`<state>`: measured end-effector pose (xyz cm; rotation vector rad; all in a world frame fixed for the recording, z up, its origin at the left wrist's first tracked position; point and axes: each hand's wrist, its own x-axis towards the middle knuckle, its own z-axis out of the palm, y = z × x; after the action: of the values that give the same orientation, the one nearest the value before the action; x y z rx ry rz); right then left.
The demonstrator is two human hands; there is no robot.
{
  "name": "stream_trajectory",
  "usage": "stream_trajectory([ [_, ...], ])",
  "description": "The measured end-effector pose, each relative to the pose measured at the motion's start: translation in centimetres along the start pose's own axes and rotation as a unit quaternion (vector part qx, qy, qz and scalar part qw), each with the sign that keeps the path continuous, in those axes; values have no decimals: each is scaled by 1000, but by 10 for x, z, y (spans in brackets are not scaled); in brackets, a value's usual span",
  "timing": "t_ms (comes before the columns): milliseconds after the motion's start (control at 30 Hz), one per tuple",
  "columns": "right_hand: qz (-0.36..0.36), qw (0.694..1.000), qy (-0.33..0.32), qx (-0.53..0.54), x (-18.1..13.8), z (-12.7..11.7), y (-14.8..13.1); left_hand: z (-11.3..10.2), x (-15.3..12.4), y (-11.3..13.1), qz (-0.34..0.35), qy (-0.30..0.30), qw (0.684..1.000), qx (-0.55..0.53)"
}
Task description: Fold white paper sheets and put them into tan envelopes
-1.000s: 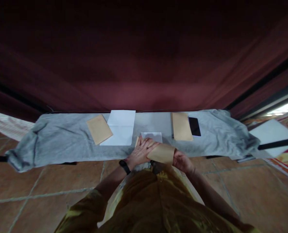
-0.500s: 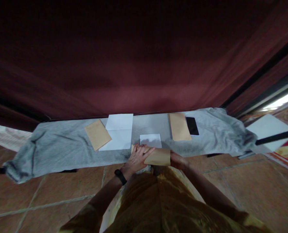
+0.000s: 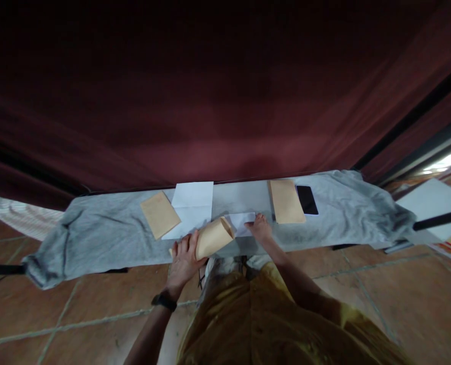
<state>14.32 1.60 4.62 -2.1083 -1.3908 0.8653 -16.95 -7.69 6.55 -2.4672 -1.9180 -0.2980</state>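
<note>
My left hand is closed round a brown paper envelope, whose open mouth bulges toward the right. Beside that mouth lies a folded white paper, its left part close to or behind the envelope. The fingers of my right hand are on the paper's right edge, gripping it. A second brown envelope lies flat to the left, overlapping an unfolded white sheet that has a crease across it.
A stack of brown envelopes lies on the right beside a dark phone. Grey cloth covers the narrow bench. A dark red curtain-like surface rises behind it. More white paper is at the far right.
My left hand has moved left with the envelope, which now gapes and tilts. My right hand has left the envelope and taken hold of the folded white paper.
</note>
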Motion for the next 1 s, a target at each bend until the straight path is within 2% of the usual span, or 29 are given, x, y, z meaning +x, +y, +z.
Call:
stream_trajectory([
  [133, -2, 997, 35, -73, 1, 12, 1, 3, -6, -8, -39, -9, 999, 6],
  [400, -60, 992, 69, 82, 0, 17, 18, 6, -6, -14, -45, -30, 999, 5],
  [567, -97, 973, 95, 184, 2, -9, 31, 3, -3, -13, -38, -32, 999, -1],
  [667, -125, 948, 77, 282, 1, -24, 34, 3, 1, -12, -30, -31, 999, -8],
  [767, -149, 915, 46, 373, -6, -26, 32, 5, 7, -10, -19, -29, 999, -18],
  [1000, -125, 910, -1, 396, -11, -13, 36, 10, 12, -8, -9, -26, 999, -37],
])
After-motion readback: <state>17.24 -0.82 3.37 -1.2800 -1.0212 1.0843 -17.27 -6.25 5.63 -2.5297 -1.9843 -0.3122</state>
